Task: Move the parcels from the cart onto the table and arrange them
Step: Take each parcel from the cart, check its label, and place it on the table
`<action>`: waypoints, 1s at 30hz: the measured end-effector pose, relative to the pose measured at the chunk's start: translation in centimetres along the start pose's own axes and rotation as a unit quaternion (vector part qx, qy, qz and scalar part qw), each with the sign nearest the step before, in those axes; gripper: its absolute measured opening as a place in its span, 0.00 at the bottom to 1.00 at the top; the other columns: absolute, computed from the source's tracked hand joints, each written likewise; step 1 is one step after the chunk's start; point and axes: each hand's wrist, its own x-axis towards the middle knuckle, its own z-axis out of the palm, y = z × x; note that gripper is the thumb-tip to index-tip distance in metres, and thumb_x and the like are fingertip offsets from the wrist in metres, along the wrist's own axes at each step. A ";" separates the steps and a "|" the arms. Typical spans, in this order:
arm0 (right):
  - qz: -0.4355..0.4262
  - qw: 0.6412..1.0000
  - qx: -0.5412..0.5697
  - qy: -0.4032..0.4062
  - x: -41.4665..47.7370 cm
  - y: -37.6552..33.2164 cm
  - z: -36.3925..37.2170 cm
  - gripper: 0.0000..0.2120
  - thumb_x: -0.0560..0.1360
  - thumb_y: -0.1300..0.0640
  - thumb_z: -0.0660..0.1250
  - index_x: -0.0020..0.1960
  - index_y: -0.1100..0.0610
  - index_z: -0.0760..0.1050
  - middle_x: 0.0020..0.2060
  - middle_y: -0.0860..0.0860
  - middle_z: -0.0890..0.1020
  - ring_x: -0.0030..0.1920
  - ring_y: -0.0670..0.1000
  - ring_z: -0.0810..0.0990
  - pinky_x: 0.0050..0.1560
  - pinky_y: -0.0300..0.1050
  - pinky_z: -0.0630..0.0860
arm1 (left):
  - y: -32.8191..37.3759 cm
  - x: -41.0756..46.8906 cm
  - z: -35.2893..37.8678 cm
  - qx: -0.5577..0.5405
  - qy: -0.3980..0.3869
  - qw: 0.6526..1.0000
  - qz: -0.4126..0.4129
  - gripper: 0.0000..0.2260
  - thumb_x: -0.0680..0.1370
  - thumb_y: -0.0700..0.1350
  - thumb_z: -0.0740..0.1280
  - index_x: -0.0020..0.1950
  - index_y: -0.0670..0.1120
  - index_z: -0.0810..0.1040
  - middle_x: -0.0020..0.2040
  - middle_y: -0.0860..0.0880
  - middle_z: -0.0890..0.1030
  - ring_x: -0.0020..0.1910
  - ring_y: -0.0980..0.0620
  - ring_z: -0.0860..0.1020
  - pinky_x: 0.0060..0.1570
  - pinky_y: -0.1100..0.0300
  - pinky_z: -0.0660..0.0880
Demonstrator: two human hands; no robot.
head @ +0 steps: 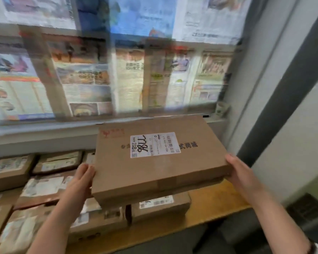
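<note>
Parcel [154,173] first: it is a flat, wide box of plain brown cardboard with square corners and a matt, slightly scuffed face, and I hold it in the air between my two hands, tilted a little, above the right part of the table [215,204]. A glossy strip of clear tape runs across its top. A white rectangular label [155,145] is stuck near the middle, with barcodes and large figures scrawled in black marker, upside down to me. Black printed characters flank the label, and a faint red stamp sits in the far left corner. Below the near edge I see a second cardboard layer, and I cannot tell whether that is this box's side or another flat box under it.

My left hand [82,177] lies with straight fingers pressed flat against the box's left side. My right hand [241,174] grips the near right corner, thumb on the top edge, fingers hidden beneath.

The table has a smooth, yellowish wooden top. On it lie the other parcels [160,206], brown boxes with white paper labels, packed close together and stretching to the left. Behind them runs a pale grey ledge [44,132], and above it hang newspaper sheets [84,77], thin, overlapping and badly blurred.
</note>
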 end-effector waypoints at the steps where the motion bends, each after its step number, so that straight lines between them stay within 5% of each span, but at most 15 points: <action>1: 0.003 0.999 0.019 0.029 0.3 0.3 -2.4 0.21 0.69 0.40 0.62 0.54 0.53 0.79 0.48 0.53 0.82 0.51 0.52 0.79 0.52 0.46 0.75 | -0.2 1.2 2.4 0.010 -0.014 1.000 -0.006 0.16 0.74 0.57 0.60 0.53 0.46 0.72 0.51 0.40 0.77 0.48 0.41 0.78 0.45 0.52 0.74; 5: 0.007 0.994 0.052 0.099 1.5 2.1 -9.8 0.21 0.76 0.46 0.57 0.65 0.54 0.73 0.60 0.55 0.79 0.62 0.54 0.76 0.64 0.55 0.69 | -0.3 5.5 10.4 0.054 -0.085 0.995 -0.021 0.10 0.78 0.50 0.60 0.52 0.45 0.72 0.50 0.43 0.78 0.45 0.46 0.79 0.40 0.57 0.73; 10: 0.038 0.984 0.074 0.157 4.1 3.1 -14.7 0.15 0.81 0.51 0.51 0.59 0.51 0.74 0.55 0.52 0.81 0.57 0.49 0.78 0.52 0.45 0.72 | -1.2 10.7 17.0 0.089 -0.138 0.986 -0.035 0.11 0.77 0.50 0.62 0.53 0.45 0.73 0.52 0.44 0.78 0.51 0.44 0.79 0.50 0.51 0.76; 15: 0.095 0.976 0.067 0.183 8.8 4.8 -17.7 0.14 0.81 0.50 0.52 0.58 0.53 0.73 0.54 0.54 0.80 0.57 0.52 0.76 0.53 0.47 0.72 | -2.6 16.2 21.1 0.126 -0.160 0.977 -0.064 0.11 0.77 0.49 0.65 0.53 0.43 0.74 0.52 0.43 0.79 0.52 0.45 0.79 0.49 0.52 0.76; 20: 0.158 0.974 0.009 0.165 12.8 6.4 -21.1 0.12 0.81 0.54 0.53 0.57 0.55 0.72 0.53 0.58 0.77 0.55 0.56 0.74 0.57 0.51 0.71 | -4.0 20.2 23.7 0.172 -0.182 0.962 -0.112 0.16 0.71 0.55 0.70 0.50 0.44 0.75 0.50 0.45 0.80 0.50 0.48 0.79 0.49 0.52 0.76; 25: 0.205 0.963 -0.071 0.160 15.5 7.4 -24.7 0.11 0.81 0.57 0.53 0.58 0.58 0.71 0.49 0.59 0.75 0.47 0.55 0.73 0.46 0.47 0.72 | -5.3 21.4 26.4 0.227 -0.190 0.946 -0.135 0.07 0.75 0.49 0.68 0.48 0.46 0.74 0.50 0.46 0.80 0.50 0.49 0.80 0.50 0.52 0.75; 30: 0.261 0.935 -0.208 0.121 19.1 8.4 -27.3 0.06 0.76 0.64 0.56 0.50 0.61 0.70 0.44 0.60 0.73 0.42 0.56 0.72 0.41 0.46 0.70 | -5.7 21.3 29.1 0.246 -0.162 0.942 -0.161 0.09 0.76 0.51 0.66 0.54 0.50 0.74 0.49 0.49 0.81 0.48 0.52 0.81 0.55 0.51 0.75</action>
